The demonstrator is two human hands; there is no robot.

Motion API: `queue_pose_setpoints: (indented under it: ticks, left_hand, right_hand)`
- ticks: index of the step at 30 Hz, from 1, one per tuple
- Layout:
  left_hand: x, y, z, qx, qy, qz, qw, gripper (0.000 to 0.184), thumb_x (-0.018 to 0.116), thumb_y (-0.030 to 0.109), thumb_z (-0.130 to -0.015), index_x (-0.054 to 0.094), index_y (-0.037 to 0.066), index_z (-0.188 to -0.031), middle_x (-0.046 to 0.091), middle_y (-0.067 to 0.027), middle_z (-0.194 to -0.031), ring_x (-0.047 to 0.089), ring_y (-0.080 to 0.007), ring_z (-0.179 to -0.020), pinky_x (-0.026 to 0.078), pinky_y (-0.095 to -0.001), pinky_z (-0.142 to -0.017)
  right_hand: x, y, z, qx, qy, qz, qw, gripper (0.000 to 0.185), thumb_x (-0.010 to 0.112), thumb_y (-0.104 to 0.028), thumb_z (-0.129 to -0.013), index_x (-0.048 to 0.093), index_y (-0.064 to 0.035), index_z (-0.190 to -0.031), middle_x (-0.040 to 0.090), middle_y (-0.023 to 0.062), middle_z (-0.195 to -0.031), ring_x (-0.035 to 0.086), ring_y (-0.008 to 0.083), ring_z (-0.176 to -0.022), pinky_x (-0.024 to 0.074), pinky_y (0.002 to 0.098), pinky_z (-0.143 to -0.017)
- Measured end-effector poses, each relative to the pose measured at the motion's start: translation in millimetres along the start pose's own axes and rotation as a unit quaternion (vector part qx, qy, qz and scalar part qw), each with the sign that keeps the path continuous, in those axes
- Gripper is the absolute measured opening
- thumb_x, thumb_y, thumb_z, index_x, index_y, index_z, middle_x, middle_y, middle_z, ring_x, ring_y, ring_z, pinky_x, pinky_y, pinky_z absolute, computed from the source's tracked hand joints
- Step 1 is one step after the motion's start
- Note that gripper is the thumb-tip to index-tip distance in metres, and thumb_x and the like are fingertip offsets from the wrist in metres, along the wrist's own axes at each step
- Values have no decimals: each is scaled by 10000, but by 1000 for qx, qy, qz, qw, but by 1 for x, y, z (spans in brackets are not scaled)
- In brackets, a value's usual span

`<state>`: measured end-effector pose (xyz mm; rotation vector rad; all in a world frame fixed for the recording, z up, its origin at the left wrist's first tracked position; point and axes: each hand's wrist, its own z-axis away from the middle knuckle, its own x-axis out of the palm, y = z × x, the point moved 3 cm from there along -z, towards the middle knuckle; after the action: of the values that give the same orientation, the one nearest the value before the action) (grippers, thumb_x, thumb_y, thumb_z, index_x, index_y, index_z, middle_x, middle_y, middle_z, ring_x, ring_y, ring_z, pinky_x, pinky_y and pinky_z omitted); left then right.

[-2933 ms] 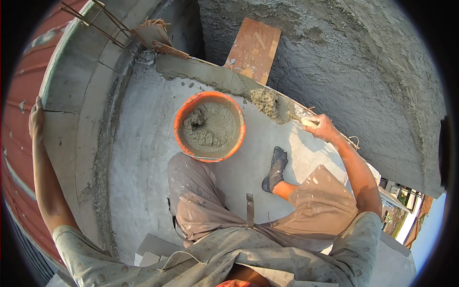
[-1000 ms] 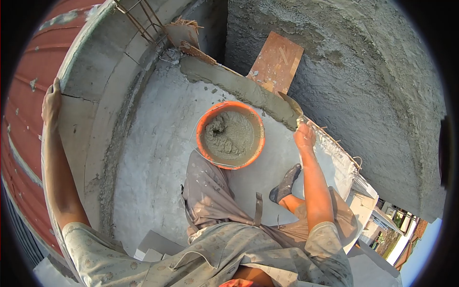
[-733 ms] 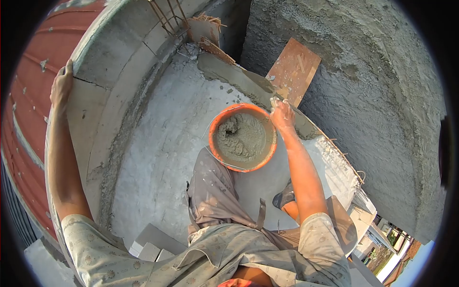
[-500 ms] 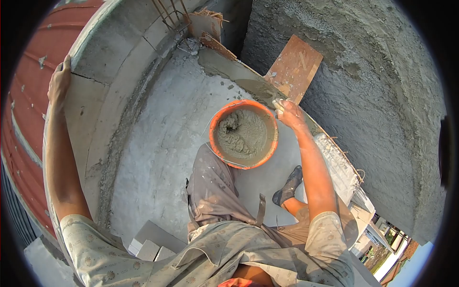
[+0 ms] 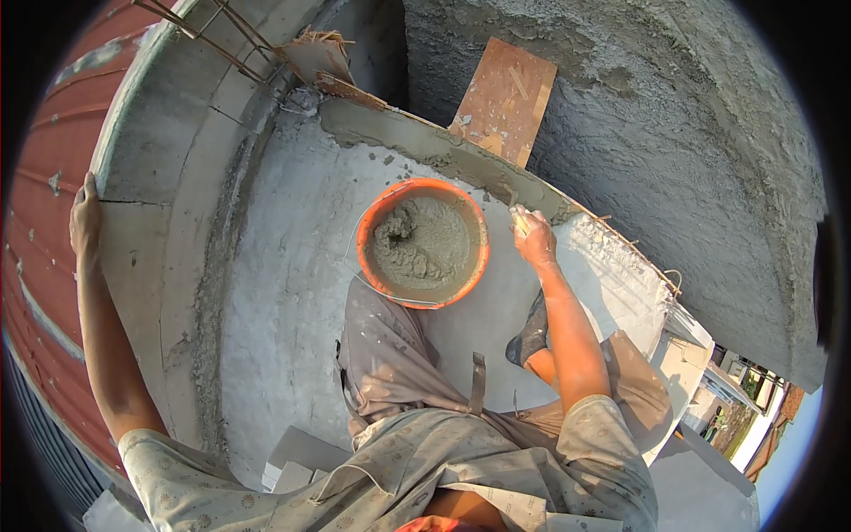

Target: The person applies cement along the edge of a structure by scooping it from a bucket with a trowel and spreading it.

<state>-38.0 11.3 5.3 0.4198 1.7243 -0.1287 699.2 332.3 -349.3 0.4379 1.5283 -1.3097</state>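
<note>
My right hand point(image 5: 534, 238) is closed around the pale handle of what looks like a trowel point(image 5: 521, 220); its blade blends into the grey mortar. It is low over the floor edge, beside a strip of wet mortar point(image 5: 443, 151). Just left of it stands an orange bucket point(image 5: 486, 253) with a wire handle, partly filled with thick grey mortar point(image 5: 434, 244). My left hand point(image 5: 86, 222) lies on the top edge of the block wall point(image 5: 137, 230), fingers stretched along it and holding nothing visible. The bucket stands in front of my bent knee.
A brown board point(image 5: 507, 97) sticks out past the floor edge, over a deep gap beside a rough grey wall point(image 5: 674, 177). Bare rebar point(image 5: 226, 40) juts at the far left corner. Grey blocks point(image 5: 306, 457) lie near me; a red metal roof point(image 5: 44, 222) lies beyond the left wall.
My view has turned, shifting the bucket and board left. My right hand has moved back along the mortar strip, nearer to me. My left hand remains on the wall.
</note>
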Motion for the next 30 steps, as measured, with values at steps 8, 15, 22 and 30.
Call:
queue_pose_setpoints:
  ticks: [8, 15, 22, 30]
  left_hand:
    - [1, -5, -6, -3, 9, -10, 1000, 761, 337, 724, -956, 553, 184, -1447, 573, -151, -1439, 502, -328, -1366, 359, -455, -1124]
    - [5, -10, -11, -2, 3, 4, 1000, 785, 327, 737, -950, 568, 164, -1430, 584, -149, -1425, 509, -329, -1358, 359, -458, -1122]
    - [7, -8, -13, -7, -18, 17, 1000, 781, 326, 737, -952, 562, 171, -1436, 580, -145, -1431, 501, -330, -1365, 353, -458, -1126]
    - [-2, -4, -1, -2, -6, -5, 1000, 779, 322, 734, -950, 543, 183, -1455, 562, -142, -1453, 485, -338, -1378, 342, -465, -1134]
  right_hand:
    - [-44, 87, 29, 7, -14, 57, 998, 457, 757, -228, -842, 673, -203, -1290, 634, 96, -1081, 640, 337, -1020, 522, 434, -869]
    - [-66, 122, 60, 30, -15, 71, 997, 456, 770, -291, -833, 685, -207, -1273, 636, 98, -1077, 643, 340, -1002, 524, 444, -853]
    - [-128, 95, 56, -15, 96, 11, 995, 449, 781, -225, -832, 687, -124, -1260, 659, 136, -1014, 651, 353, -953, 524, 410, -840]
    - [-175, -171, 30, -238, -115, 192, 945, 243, 689, -189, -862, 717, -65, -1069, 646, 172, -903, 686, 348, -844, 544, 434, -716]
